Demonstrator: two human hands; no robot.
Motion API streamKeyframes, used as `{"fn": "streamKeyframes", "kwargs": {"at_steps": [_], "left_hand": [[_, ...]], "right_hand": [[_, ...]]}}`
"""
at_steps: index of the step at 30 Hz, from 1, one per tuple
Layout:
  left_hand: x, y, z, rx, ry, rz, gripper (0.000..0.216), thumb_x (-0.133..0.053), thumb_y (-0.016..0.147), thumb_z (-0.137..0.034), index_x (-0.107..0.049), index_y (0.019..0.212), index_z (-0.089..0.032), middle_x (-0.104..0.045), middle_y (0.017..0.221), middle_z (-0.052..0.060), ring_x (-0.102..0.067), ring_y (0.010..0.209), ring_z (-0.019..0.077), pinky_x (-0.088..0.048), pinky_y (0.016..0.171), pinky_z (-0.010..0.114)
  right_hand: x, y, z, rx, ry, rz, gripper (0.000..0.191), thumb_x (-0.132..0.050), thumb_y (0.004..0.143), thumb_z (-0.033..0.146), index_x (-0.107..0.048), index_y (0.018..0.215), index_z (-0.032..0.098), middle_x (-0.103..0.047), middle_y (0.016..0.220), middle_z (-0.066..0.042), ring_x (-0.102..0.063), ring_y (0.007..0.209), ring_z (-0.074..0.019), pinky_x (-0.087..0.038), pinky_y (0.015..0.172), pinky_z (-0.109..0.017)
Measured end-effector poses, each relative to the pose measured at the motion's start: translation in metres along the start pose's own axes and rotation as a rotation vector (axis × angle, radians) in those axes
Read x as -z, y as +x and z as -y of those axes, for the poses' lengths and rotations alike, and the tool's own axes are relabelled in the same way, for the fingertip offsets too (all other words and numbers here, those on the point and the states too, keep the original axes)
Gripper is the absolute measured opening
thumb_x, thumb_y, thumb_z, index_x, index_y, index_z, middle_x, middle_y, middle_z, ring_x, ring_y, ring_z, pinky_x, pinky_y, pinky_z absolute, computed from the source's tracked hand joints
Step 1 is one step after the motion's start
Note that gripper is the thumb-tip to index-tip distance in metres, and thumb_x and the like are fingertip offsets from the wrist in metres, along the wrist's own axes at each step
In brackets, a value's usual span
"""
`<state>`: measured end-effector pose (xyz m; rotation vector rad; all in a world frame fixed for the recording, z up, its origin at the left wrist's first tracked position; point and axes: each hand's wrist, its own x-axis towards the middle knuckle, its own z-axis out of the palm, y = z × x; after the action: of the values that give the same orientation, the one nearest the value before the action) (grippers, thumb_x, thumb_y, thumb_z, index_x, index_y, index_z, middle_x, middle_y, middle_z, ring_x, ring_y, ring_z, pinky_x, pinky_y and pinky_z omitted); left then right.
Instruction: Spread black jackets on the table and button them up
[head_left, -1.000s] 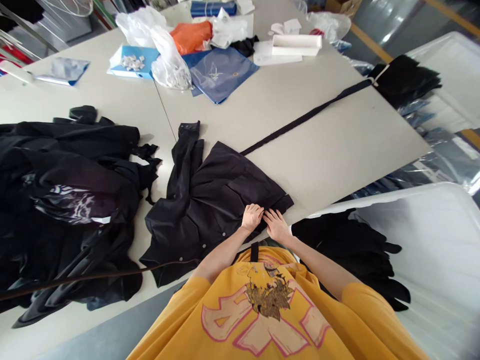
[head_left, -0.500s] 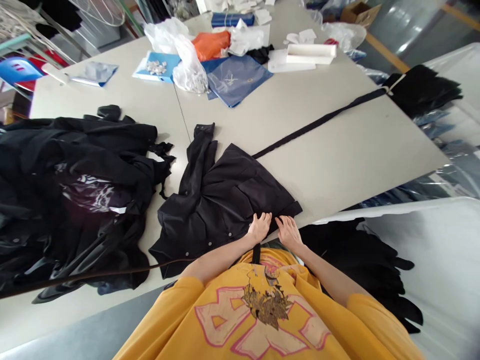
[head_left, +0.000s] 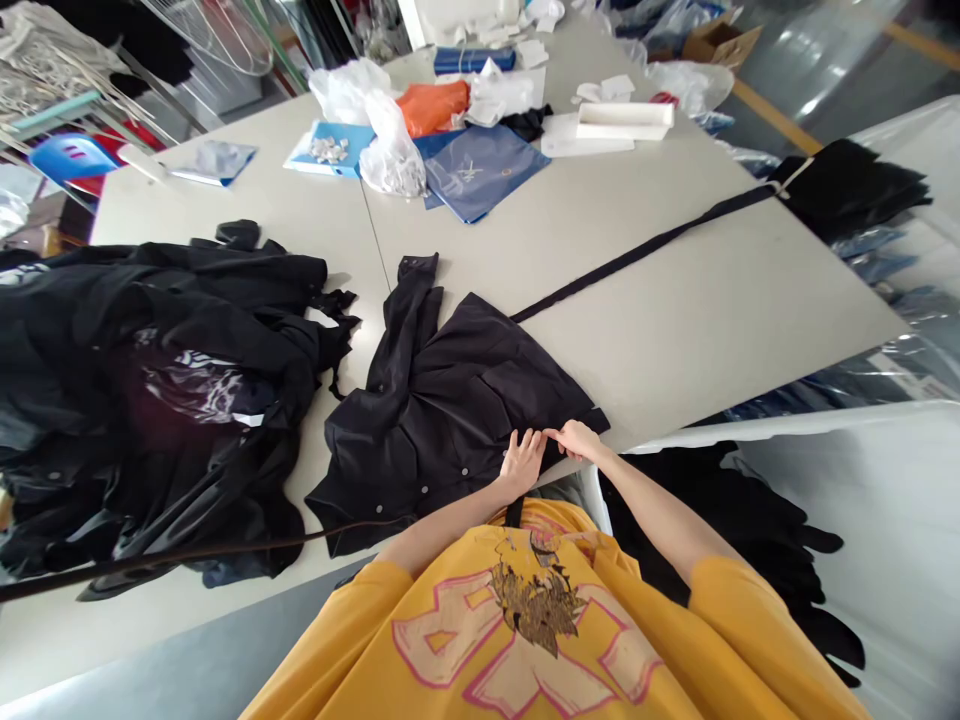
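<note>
A black jacket (head_left: 480,390) with snap buttons along its front edge lies spread at the near edge of the table, one sleeve pointing away from me. My left hand (head_left: 523,462) rests on its near edge, fingers stretched out on the cloth. Beside it, my right hand (head_left: 577,440) is closed on the same edge close to the jacket's corner, its index finger reaching to the left hand's fingertips. The cloth under both hands is partly hidden.
Black garments (head_left: 172,400) are heaped on the left of the table (head_left: 712,330). A long black strip (head_left: 645,245) runs to a black bundle (head_left: 847,190). Plastic bags (head_left: 394,150), a blue pouch (head_left: 487,165) and a white box (head_left: 625,121) lie farther back. A white bin (head_left: 885,500) holds black cloth.
My right hand has turned and curled its fingers, with its index finger now meeting the left hand. The left hand keeps its place on the jacket. The view has shifted slightly.
</note>
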<state>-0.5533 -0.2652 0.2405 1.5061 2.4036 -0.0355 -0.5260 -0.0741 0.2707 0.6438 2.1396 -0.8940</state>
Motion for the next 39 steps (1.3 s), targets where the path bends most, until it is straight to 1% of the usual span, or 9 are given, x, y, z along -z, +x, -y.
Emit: {"fn": "streamKeyframes", "kwargs": {"at_steps": [6,13,16,18,20,24,28,34,39], "left_hand": [[-0.007,-0.004,0.004,-0.043,-0.019,-0.019,0.061,-0.035,0.097,-0.018,-0.041,0.157,-0.007,-0.044,0.156,0.019,-0.032,0.148,0.0335,-0.026,0.122,0.058],[-0.01,-0.012,0.008,-0.081,-0.118,-0.102,0.06,-0.042,0.094,-0.017,-0.045,0.153,-0.007,-0.045,0.155,0.019,-0.034,0.147,0.0355,-0.026,0.121,0.058],[-0.006,-0.013,0.019,-0.126,-0.245,-0.189,0.056,-0.048,0.089,-0.012,-0.054,0.145,-0.01,-0.055,0.146,0.017,-0.045,0.14,0.0313,-0.03,0.121,0.053],[0.002,-0.006,0.029,-0.166,-0.354,-0.241,0.05,-0.046,0.088,-0.007,-0.062,0.134,-0.014,-0.065,0.131,0.013,-0.057,0.125,0.0245,-0.037,0.117,0.045],[0.012,0.01,0.036,-0.163,-0.448,-0.305,0.045,-0.043,0.087,-0.003,-0.068,0.122,-0.016,-0.069,0.116,0.009,-0.062,0.11,0.0205,-0.043,0.109,0.04],[0.029,0.064,0.027,-0.021,-0.552,-0.439,0.035,-0.046,0.085,-0.002,-0.071,0.106,-0.016,-0.069,0.106,0.009,-0.061,0.104,0.0226,-0.046,0.098,0.039],[0.028,0.107,0.001,-0.022,-0.599,-0.409,0.03,-0.049,0.084,-0.005,-0.071,0.1,-0.017,-0.067,0.101,0.009,-0.059,0.1,0.0238,-0.046,0.095,0.04],[0.008,0.118,-0.01,0.004,-0.706,-0.446,0.023,-0.047,0.084,-0.009,-0.068,0.093,-0.015,-0.063,0.095,0.009,-0.056,0.092,0.023,-0.046,0.091,0.04],[0.008,0.117,-0.006,0.01,-0.706,-0.478,0.021,-0.047,0.086,-0.015,-0.066,0.093,-0.015,-0.061,0.097,0.01,-0.053,0.093,0.0232,-0.043,0.092,0.042]], "right_hand": [[-0.006,0.019,-0.017,0.069,0.149,0.111,0.085,-0.039,0.089,0.086,-0.068,0.062,0.011,-0.06,0.046,-0.008,-0.056,0.036,-0.015,-0.043,0.041,-0.023],[-0.001,0.02,-0.009,-0.015,0.167,0.191,0.091,-0.039,0.084,0.091,-0.071,0.063,0.008,-0.066,0.052,-0.014,-0.06,0.039,-0.0161,-0.045,0.04,-0.022],[0.0,0.022,-0.009,-0.024,0.174,0.203,0.088,-0.043,0.084,0.089,-0.071,0.063,0.008,-0.067,0.054,-0.014,-0.06,0.039,-0.0155,-0.044,0.04,-0.022],[-0.001,0.026,-0.01,-0.062,0.172,0.217,0.086,-0.045,0.085,0.087,-0.07,0.062,0.009,-0.067,0.055,-0.014,-0.06,0.039,-0.0153,-0.044,0.04,-0.022],[-0.003,0.03,-0.011,-0.107,0.174,0.239,0.081,-0.048,0.088,0.083,-0.07,0.062,0.009,-0.068,0.056,-0.014,-0.06,0.04,-0.015,-0.044,0.041,-0.022],[-0.003,0.032,-0.008,-0.143,0.186,0.287,0.067,-0.049,0.099,0.063,-0.068,0.061,0.011,-0.067,0.055,-0.011,-0.059,0.04,-0.013,-0.044,0.044,-0.021],[0.0,0.024,-0.001,-0.171,0.178,0.299,0.046,-0.053,0.1,0.03,-0.064,0.059,0.012,-0.066,0.054,-0.006,-0.056,0.039,-0.0095,-0.041,0.046,-0.018],[0.002,0.015,0.001,-0.122,0.208,0.229,0.043,-0.046,0.099,0.016,-0.062,0.06,0.014,-0.065,0.056,-0.002,-0.055,0.042,-0.0081,-0.038,0.045,-0.017],[0.0,0.018,-0.001,-0.114,0.216,0.215,0.048,-0.042,0.099,0.012,-0.059,0.054,0.015,-0.059,0.047,0.0,-0.049,0.038,-0.0066,-0.033,0.042,-0.016]]}}
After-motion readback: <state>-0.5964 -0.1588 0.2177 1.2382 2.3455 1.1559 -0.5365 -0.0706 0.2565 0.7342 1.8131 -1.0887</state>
